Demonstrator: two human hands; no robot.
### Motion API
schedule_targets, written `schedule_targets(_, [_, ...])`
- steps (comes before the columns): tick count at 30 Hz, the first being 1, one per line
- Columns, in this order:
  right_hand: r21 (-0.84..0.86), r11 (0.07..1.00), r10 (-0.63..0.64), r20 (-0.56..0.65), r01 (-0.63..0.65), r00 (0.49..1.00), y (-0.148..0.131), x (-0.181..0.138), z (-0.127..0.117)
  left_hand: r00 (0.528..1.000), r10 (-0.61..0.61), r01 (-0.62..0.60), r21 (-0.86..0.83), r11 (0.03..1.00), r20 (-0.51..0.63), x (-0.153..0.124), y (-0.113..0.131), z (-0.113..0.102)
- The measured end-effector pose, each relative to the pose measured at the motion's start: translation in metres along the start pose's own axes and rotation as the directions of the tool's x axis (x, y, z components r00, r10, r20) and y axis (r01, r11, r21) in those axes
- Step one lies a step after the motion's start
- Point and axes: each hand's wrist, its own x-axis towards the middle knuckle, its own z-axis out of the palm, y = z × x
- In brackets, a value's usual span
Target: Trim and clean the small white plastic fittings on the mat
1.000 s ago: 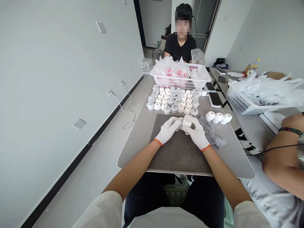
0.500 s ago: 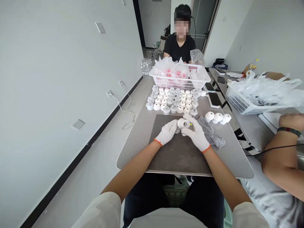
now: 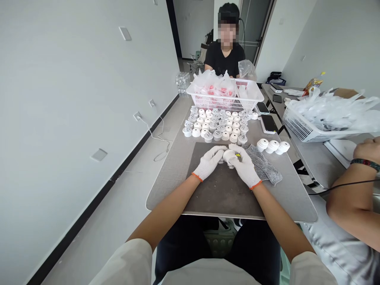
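Note:
A small white round plastic part (image 3: 229,155) is held up between my two gloved hands, above the dark mat (image 3: 219,194). My left hand (image 3: 208,161), in a white knit glove with an orange cuff, grips it from the left with bent fingers. My right hand (image 3: 245,166), gloved alike, has its thumb and fingers closed around the right side. A bit of yellow (image 3: 238,154) shows by my right fingers; what it belongs to is hidden. A grey knit cloth (image 3: 265,168) lies beside my right hand.
Several rows of white and grey round parts (image 3: 217,135) stand beyond the mat, and three white ones (image 3: 272,147) at right. Behind them is a white basket (image 3: 215,102) with plastic bags. Phones (image 3: 268,123) lie near the right edge. Two other people sit opposite and at right.
The white part has turned in my hands: its open end faced me before and a smoother rounded side shows now. My left fingers have shifted over it.

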Motion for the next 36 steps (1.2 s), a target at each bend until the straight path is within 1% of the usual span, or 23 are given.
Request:
schedule_targets(3, [-0.116,0.993,0.012,-0.032,-0.016,0.999,-0.001,0.0,-0.002,0.999,0.003,-0.003,0.002,1.0,0.039,-0.003,0.004,-0.001])
schedule_targets(6, [-0.156,0.988,-0.004,-0.074,-0.008,0.997,0.0,0.003,-0.004,0.999,-0.012,0.011,0.011,1.0,0.048,-0.003,0.003,-0.003])
schedule_targets(9, [-0.191,0.982,-0.026,-0.091,0.008,0.996,0.001,0.005,-0.006,0.998,-0.006,0.007,-0.006,1.0,0.07,-0.002,-0.002,-0.003])
schedule_targets(12, [-0.247,0.969,-0.046,-0.089,0.023,0.995,0.0,0.004,-0.007,0.997,0.023,-0.022,-0.018,1.0,0.079,0.0,-0.006,-0.001])
schedule_targets(14, [-0.295,0.954,-0.077,-0.077,0.051,0.994,0.0,0.002,-0.007,0.997,0.054,-0.054,-0.004,0.999,0.063,-0.001,-0.006,0.001])
schedule_targets(17, [-0.345,0.931,-0.132,-0.017,0.118,0.991,0.0,0.001,-0.006,0.996,0.079,-0.081,0.057,0.995,0.033,-0.003,-0.004,0.001])
schedule_targets(20, [-0.37,0.92,-0.129,0.026,0.13,0.991,0.002,0.002,-0.005,0.995,0.101,-0.104,0.165,0.981,0.023,-0.005,-0.003,0.0])
schedule_targets(23, [-0.389,0.916,-0.113,0.0,0.104,0.994,0.003,0.003,-0.006,0.992,0.123,-0.125,0.24,0.963,0.021,-0.006,-0.003,-0.002])
schedule_targets(29, [-0.43,0.888,-0.192,-0.026,0.162,0.981,0.0,0.0,-0.006,0.982,0.184,-0.188,0.301,0.935,0.042,-0.007,-0.004,-0.001])
schedule_targets(33, [-0.406,0.902,-0.185,-0.051,0.148,0.981,0.001,0.001,-0.005,0.979,0.202,-0.189,0.338,0.922,-0.004,-0.008,-0.002,0.001])
schedule_targets(36, [-0.407,0.897,-0.204,-0.035,0.172,0.978,0.0,0.0,-0.005,0.978,0.21,-0.196,0.353,0.915,-0.001,-0.009,-0.001,0.001])
